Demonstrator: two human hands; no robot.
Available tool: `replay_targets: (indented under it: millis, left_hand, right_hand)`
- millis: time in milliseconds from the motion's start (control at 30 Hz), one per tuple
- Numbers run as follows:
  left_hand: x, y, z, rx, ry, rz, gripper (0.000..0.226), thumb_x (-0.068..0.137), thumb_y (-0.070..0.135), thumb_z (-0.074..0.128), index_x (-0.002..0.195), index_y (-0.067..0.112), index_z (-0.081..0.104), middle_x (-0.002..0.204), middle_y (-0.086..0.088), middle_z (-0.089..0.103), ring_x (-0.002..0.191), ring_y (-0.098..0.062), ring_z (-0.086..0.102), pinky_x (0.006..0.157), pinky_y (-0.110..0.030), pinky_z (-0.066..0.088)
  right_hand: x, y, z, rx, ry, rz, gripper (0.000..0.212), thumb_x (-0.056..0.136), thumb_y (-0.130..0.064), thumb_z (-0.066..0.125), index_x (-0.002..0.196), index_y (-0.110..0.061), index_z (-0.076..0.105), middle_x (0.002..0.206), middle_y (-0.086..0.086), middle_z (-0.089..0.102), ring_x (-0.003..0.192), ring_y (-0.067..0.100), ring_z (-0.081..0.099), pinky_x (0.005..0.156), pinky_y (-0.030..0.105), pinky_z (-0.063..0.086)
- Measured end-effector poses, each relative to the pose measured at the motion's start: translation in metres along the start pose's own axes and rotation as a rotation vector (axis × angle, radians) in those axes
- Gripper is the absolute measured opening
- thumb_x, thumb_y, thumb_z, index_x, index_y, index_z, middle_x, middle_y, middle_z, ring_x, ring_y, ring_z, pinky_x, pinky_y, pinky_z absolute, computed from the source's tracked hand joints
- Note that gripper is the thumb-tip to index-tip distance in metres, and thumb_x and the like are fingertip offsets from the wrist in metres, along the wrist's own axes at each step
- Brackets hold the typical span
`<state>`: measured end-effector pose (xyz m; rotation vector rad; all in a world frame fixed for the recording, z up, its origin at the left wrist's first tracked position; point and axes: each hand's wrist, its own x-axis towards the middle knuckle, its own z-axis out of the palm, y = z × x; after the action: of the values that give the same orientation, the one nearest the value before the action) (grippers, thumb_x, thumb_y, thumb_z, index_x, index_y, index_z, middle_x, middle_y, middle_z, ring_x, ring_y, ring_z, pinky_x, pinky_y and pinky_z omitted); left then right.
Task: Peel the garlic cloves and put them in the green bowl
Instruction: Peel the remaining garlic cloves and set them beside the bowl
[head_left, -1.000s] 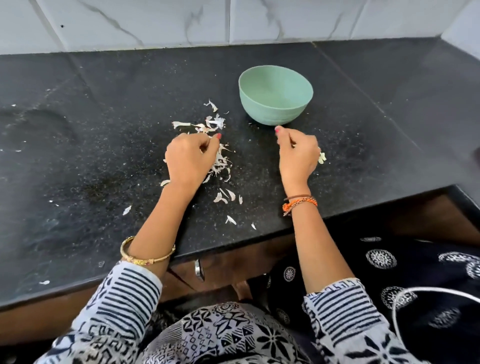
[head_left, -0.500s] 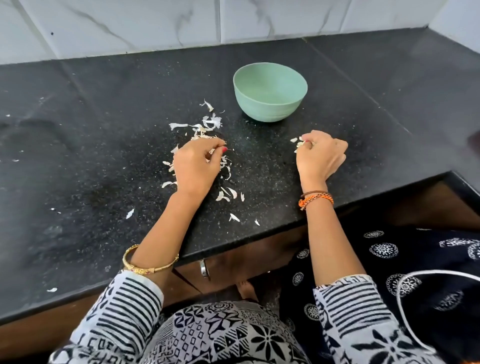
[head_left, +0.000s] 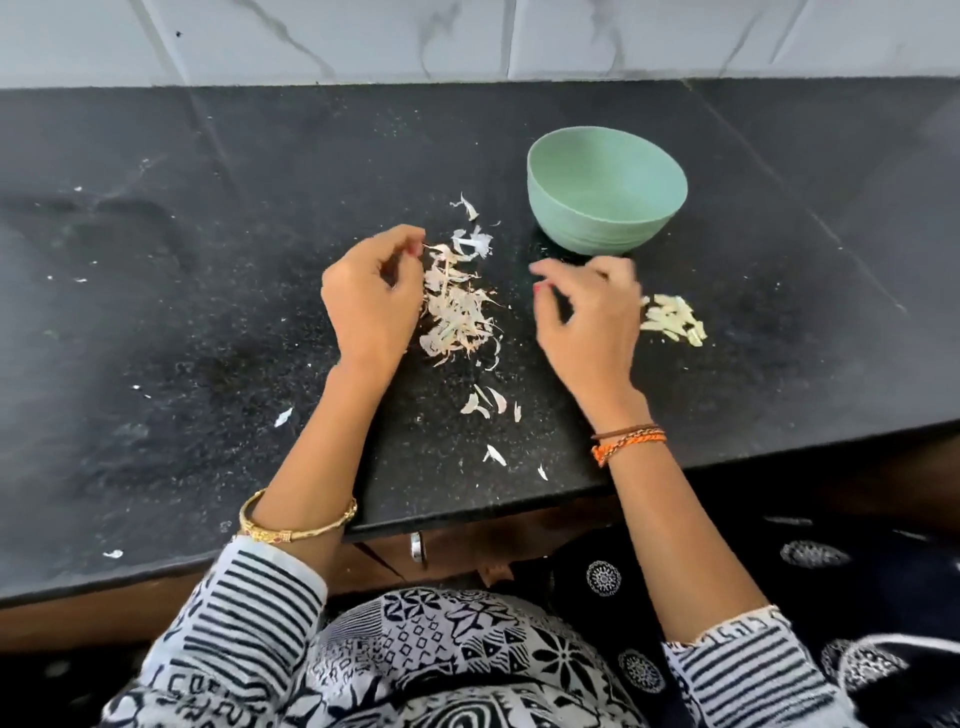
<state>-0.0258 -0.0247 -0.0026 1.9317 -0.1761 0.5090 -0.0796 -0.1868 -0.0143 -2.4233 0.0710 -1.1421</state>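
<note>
The green bowl (head_left: 605, 192) stands upright on the black counter and looks empty inside. A small heap of pale peeled garlic cloves (head_left: 672, 319) lies on the counter just right of my right hand (head_left: 587, 317). That hand hovers in front of the bowl, blurred, with its fingers loosely spread and nothing seen in them. My left hand (head_left: 371, 301) sits at the left edge of a pile of papery garlic peels (head_left: 457, 312). Its fingers are curled, and thumb and fingertips pinch a thin sliver of peel at the top of the pile.
Loose peel scraps (head_left: 485, 405) lie scattered towards the counter's front edge (head_left: 519, 506), with more flecks far left. A white tiled wall (head_left: 467, 36) backs the counter. A drawer handle (head_left: 417, 545) shows below the edge.
My right hand has let go of the cloves, which now lie in a heap to its right, and has moved left. My left hand has lifted off the peels, now gathered in one pile.
</note>
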Motion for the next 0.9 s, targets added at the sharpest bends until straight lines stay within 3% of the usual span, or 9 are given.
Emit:
replay_targets:
  millis: [67,167,267,367,467,567,633,700,900]
  left_hand:
    - [0.006,-0.003,-0.003,0.059,-0.002,-0.033,0.025,0.081,0.01,0.052,0.095,0.015,0.072,0.079,0.0,0.068,0.055,-0.002,0.046,0.064,-0.02,0.041]
    - [0.014,-0.005,-0.002,0.209,-0.05,-0.079,0.026,0.083,0.003,0.054,0.099,0.015,0.071,0.085,-0.002,0.069,0.067,-0.01,0.055,0.068,-0.015,0.038]
    - [0.024,-0.01,-0.001,0.267,-0.098,-0.121,0.036,0.08,-0.005,0.047,0.098,0.015,0.072,0.09,-0.004,0.07,0.066,-0.013,0.054,0.07,-0.019,0.04]
    - [0.038,-0.014,0.001,0.229,-0.086,-0.163,0.039,0.079,-0.008,0.045,0.097,0.012,0.072,0.088,-0.005,0.07,0.064,-0.012,0.054,0.067,-0.018,0.04]
    - [0.043,-0.02,0.001,0.18,-0.055,-0.188,0.035,0.081,-0.008,0.045,0.096,0.01,0.072,0.094,-0.005,0.071,0.077,-0.016,0.062,0.075,-0.019,0.045]
    - [0.039,-0.024,0.002,0.183,-0.041,-0.152,0.031,0.083,-0.005,0.048,0.096,0.01,0.072,0.088,-0.008,0.071,0.074,-0.024,0.063,0.076,-0.025,0.049]
    - [0.039,-0.023,0.004,0.186,-0.042,-0.103,0.031,0.083,-0.005,0.048,0.097,0.009,0.072,0.09,-0.008,0.071,0.075,-0.02,0.062,0.076,-0.025,0.047]
    - [0.04,-0.023,0.004,0.213,-0.027,-0.067,0.032,0.082,-0.007,0.048,0.097,0.008,0.071,0.096,-0.007,0.071,0.076,-0.015,0.059,0.075,-0.019,0.043]
    - [0.046,-0.031,0.0,0.315,-0.038,-0.178,0.033,0.083,-0.005,0.046,0.099,0.01,0.071,0.091,-0.015,0.07,0.077,-0.03,0.06,0.07,-0.018,0.037]
  right_hand:
    - [0.005,-0.008,0.009,0.033,-0.154,-0.078,0.017,0.079,-0.014,0.062,0.093,-0.014,0.072,0.069,-0.006,0.065,0.085,0.022,0.049,0.068,0.033,0.037]
    - [0.02,-0.012,0.021,0.1,-0.409,-0.036,0.022,0.083,-0.024,0.065,0.102,-0.016,0.07,0.09,0.001,0.071,0.095,0.026,0.05,0.078,0.038,0.042]
    - [0.034,-0.017,0.032,0.048,-0.686,-0.021,0.049,0.078,-0.05,0.065,0.119,-0.023,0.061,0.123,-0.004,0.059,0.111,0.022,0.043,0.091,0.038,0.037]
    - [0.038,-0.021,0.04,-0.028,-0.824,-0.129,0.059,0.077,-0.056,0.062,0.127,-0.027,0.053,0.136,-0.006,0.044,0.119,0.021,0.037,0.096,0.037,0.031]
    - [0.037,-0.021,0.047,0.048,-0.805,-0.109,0.04,0.085,-0.041,0.062,0.121,-0.024,0.06,0.131,-0.006,0.05,0.118,0.017,0.043,0.095,0.034,0.035]
    - [0.04,-0.02,0.054,0.191,-0.716,-0.048,0.022,0.085,-0.022,0.065,0.106,-0.016,0.069,0.112,0.0,0.064,0.101,0.021,0.058,0.086,0.039,0.048]
    - [0.044,-0.018,0.059,0.241,-0.663,-0.043,0.017,0.083,-0.015,0.067,0.099,-0.011,0.072,0.099,0.004,0.069,0.09,0.023,0.062,0.081,0.041,0.05]
    - [0.049,-0.017,0.064,0.26,-0.618,-0.038,0.014,0.082,-0.013,0.067,0.094,-0.011,0.073,0.091,0.004,0.071,0.079,0.019,0.062,0.077,0.038,0.051]
    - [0.049,-0.015,0.069,0.293,-0.493,0.01,0.011,0.081,-0.017,0.069,0.091,-0.016,0.073,0.078,-0.004,0.069,0.06,0.003,0.049,0.065,0.029,0.05]
